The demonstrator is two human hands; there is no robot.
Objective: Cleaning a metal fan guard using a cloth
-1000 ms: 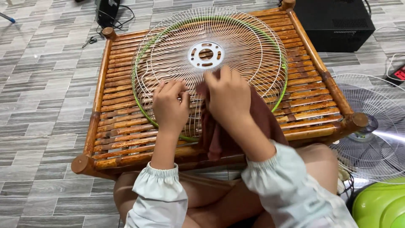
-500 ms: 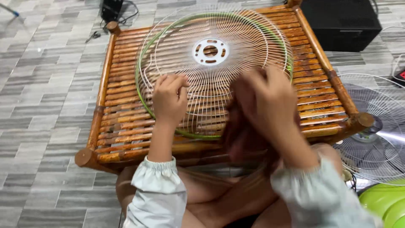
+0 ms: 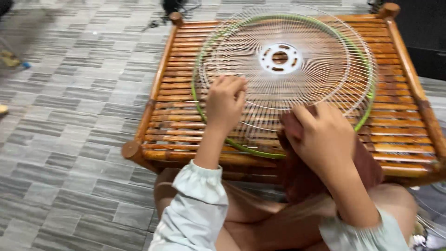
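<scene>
While your left hand (image 3: 226,103) rests on the near-left part of the fan guard (image 3: 283,79), its fingers are curled together over the thin white wires, pressing or gripping them; whether any wire is actually pinched between them cannot be told from here. Your right hand (image 3: 325,137) is closed on a dark red cloth (image 3: 297,174), which it presses against the near edge of the guard, just right of the middle. The cloth hangs down from under your palm, over the front rail of the table and onto your lap.

The fan guard lies flat on a low bamboo table (image 3: 399,121) made of orange-brown slats. It is a round dish of white wire spokes with a green rim (image 3: 232,143) running around it and a white hub plate (image 3: 279,57) with cut-out holes at its centre. The guard covers most of the tabletop, and its near rim reaches almost to the front rail, between your two hands.

You sit cross-legged on the grey tiled floor (image 3: 69,139), knees tucked against the table's front edge, with pale sleeves gathered at the wrists. At the far right, a black box (image 3: 425,37) stands on the floor just beside the table. The picture is slightly blurred, so finer detail of the wires under your fingers is unclear.
</scene>
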